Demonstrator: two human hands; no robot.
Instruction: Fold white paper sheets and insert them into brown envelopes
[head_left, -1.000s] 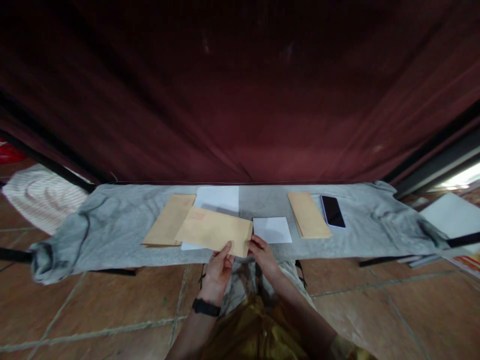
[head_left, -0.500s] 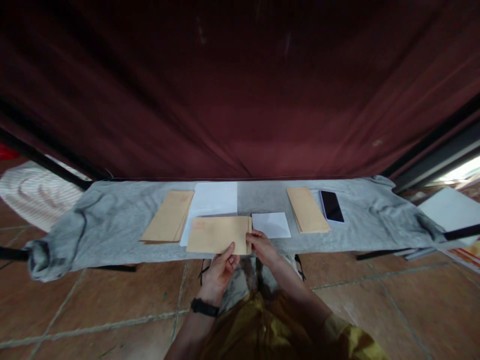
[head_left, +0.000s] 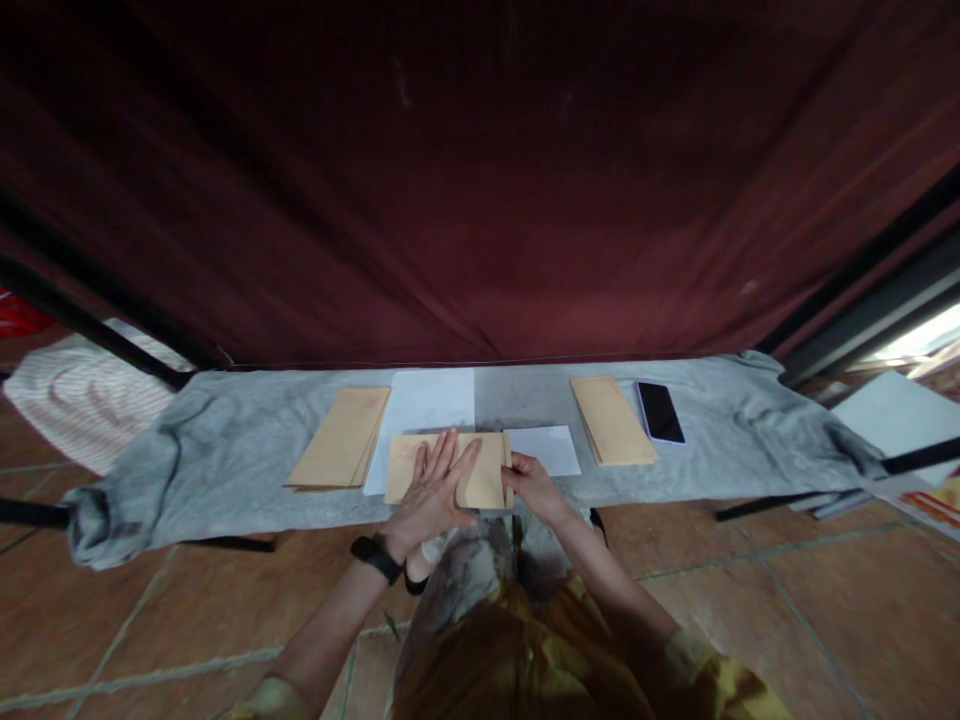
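Observation:
A brown paper envelope (head_left: 486, 470) with faint red print lies crosswise near the front edge of the cloth-covered table. Spread flat on its left half is my left hand (head_left: 431, 497), fingers apart. My right hand (head_left: 529, 482) pinches the envelope's right end, where a narrow flap or second layer shows. Under the envelope, to the left, lies white paper (head_left: 431, 395). Just right of my right hand is a smaller white sheet (head_left: 551, 450), partly covered by the fingers.
A stack of brown envelopes (head_left: 341, 435) lies at left, another stack (head_left: 611, 420) at right. Beside that one is a phone (head_left: 660, 412). A grey cloth (head_left: 750, 430) covers the table. Behind it hangs a dark red curtain (head_left: 480, 200); black metal bars (head_left: 862, 265) flank both sides.
My left hand has let go of the envelope's lower edge and now lies spread on top of it. The envelope has shifted slightly right; my right hand still pinches its right end.

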